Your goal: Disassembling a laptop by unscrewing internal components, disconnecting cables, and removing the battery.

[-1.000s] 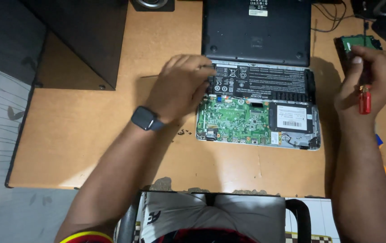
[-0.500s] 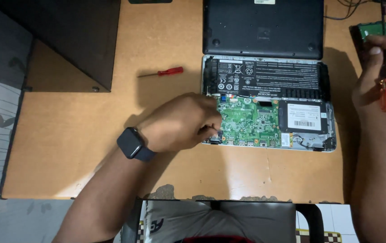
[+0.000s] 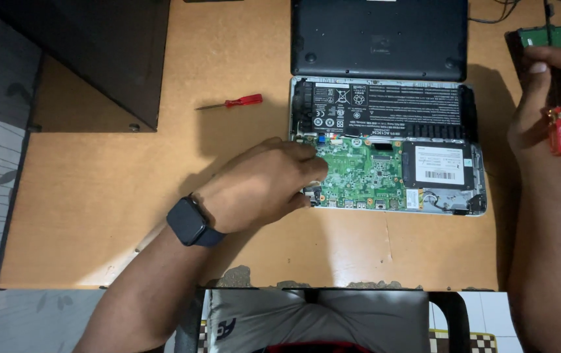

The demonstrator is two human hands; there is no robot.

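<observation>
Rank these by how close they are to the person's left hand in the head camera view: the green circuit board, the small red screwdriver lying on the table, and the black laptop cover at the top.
1. Green circuit board: the left hand rests at its left edge.
2. Small red screwdriver: lying on the table, above the hand.
3. Black laptop cover: at the top, beyond the opened laptop.

Spare red screwdriver (image 3: 236, 102); perhaps a cabinet (image 3: 97, 52).
</observation>
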